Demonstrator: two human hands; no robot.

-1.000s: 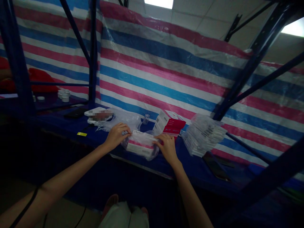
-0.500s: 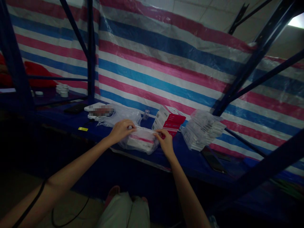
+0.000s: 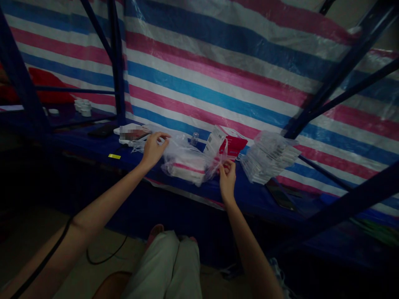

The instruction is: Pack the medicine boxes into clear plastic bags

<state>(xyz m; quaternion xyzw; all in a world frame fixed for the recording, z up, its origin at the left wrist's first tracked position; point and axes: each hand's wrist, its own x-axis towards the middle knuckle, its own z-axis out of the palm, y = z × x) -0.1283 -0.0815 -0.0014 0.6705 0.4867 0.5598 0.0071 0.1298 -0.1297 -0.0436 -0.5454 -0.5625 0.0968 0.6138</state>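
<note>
A clear plastic bag (image 3: 210,168) lies at the front edge of the blue shelf, around white boxes with a red stripe (image 3: 188,170). My right hand (image 3: 227,180) pinches the bag's right side, where a loop of thin plastic stands up. At the bag's upper left, my left hand (image 3: 155,148) has thumb and fingers curled together on thin film; the exact grip is hard to see. Right behind the bag stand red and white boxes (image 3: 233,146) and a small clear bottle (image 3: 194,139).
To the right are a bagged stack of white packs (image 3: 269,155) and a dark phone (image 3: 280,195). A yellow label (image 3: 114,156), a white pouch (image 3: 126,129) and white jars (image 3: 84,109) lie left. Blue metal posts (image 3: 116,62) and a striped sheet (image 3: 202,70) bound the shelf.
My hands have moved apart: the left up and leftward, the right to the right, drawing the bag's right side out. The view has tilted downward.
</note>
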